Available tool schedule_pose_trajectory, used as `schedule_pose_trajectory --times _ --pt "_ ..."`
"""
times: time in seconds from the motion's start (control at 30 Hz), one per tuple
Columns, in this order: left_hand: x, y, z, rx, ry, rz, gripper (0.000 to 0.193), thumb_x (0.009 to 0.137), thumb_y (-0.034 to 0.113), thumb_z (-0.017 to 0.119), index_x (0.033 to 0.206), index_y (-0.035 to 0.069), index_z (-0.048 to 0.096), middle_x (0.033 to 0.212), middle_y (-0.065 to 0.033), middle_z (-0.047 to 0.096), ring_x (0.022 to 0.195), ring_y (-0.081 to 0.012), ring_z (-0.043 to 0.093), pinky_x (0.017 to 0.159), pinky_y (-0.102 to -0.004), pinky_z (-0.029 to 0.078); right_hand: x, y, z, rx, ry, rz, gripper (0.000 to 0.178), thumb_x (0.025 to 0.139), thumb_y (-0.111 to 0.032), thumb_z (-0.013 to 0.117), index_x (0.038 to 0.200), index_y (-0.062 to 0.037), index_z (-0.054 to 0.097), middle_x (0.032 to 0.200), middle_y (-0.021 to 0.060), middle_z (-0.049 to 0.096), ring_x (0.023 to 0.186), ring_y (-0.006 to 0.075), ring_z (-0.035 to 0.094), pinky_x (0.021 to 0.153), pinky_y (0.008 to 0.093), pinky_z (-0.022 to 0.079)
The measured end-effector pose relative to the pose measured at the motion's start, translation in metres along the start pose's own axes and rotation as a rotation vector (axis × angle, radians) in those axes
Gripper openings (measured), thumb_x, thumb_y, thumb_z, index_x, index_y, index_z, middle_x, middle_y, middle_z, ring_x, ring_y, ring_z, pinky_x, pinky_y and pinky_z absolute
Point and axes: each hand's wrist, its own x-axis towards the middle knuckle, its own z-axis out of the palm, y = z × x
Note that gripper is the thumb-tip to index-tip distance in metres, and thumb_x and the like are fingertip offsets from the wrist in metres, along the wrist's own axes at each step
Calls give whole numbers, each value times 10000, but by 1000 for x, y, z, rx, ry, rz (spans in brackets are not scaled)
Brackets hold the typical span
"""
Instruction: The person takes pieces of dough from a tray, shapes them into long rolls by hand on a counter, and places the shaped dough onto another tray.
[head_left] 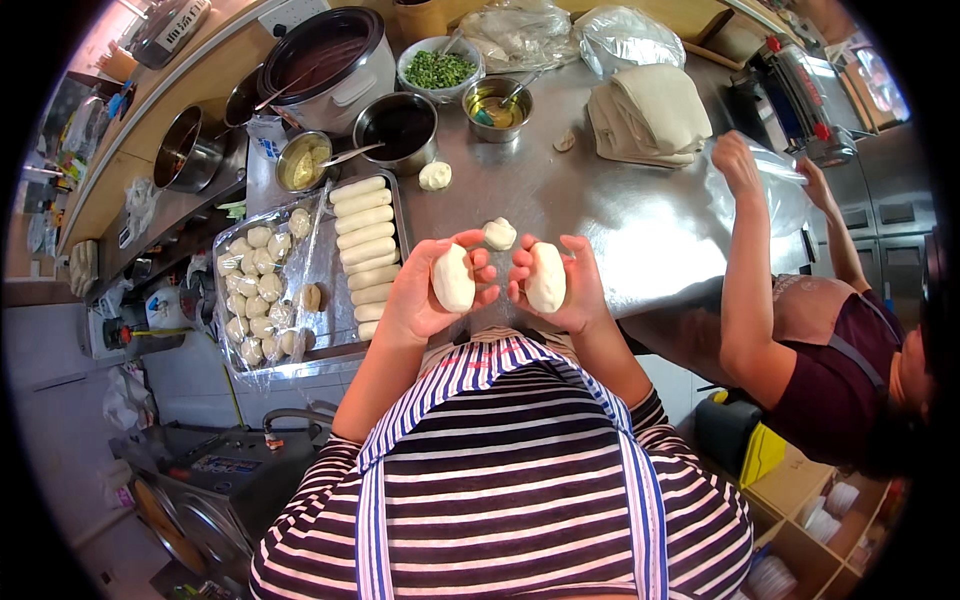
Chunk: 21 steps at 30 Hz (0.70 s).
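Observation:
In my left hand (411,288) rests an oval dough piece (454,279), pale and smooth, with my fingers curled round its side. A similar dough piece (545,278) is cradled in my right hand (583,290), the fingers bent about it. Both hands are raised close together at the near edge of the steel table. Just beyond them on the steel sits a small dough ball (499,234). Another dough lump (434,176) lies farther back, near the tray. To the left, a metal tray (402,215) holds a column of dough rolls (366,235) beside several plastic-covered dough balls (258,283).
Behind stand a pot of dark liquid (397,131), a slow cooker (345,95), a bowl of chopped greens (440,70) and an oil bowl (498,108). Folded dough sheets (650,112) lie back right. A co-worker (800,330) at right handles a clear plastic bag (770,195).

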Motion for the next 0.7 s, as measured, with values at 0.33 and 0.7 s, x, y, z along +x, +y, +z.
schedule_pose_trajectory --times 0.33,0.7 --pt "12 0 -33 6 -358 -42 336 981 269 390 738 93 540 620 -26 472 531 -137 433 501 -270 356 5 3 -8 -222 30 20 292 950 -274 411 713 -108 453 563 17 409 478 133 391 466 262 345" --pt "3 -2 -29 -200 -187 -31 319 953 299 550 1130 34 552 1048 -137 554 867 -223 576 789 -348 517 5 -6 -30 285 -205 81 399 988 -383 451 1065 -8 563 1038 157 609 885 262 621 783 389 558"
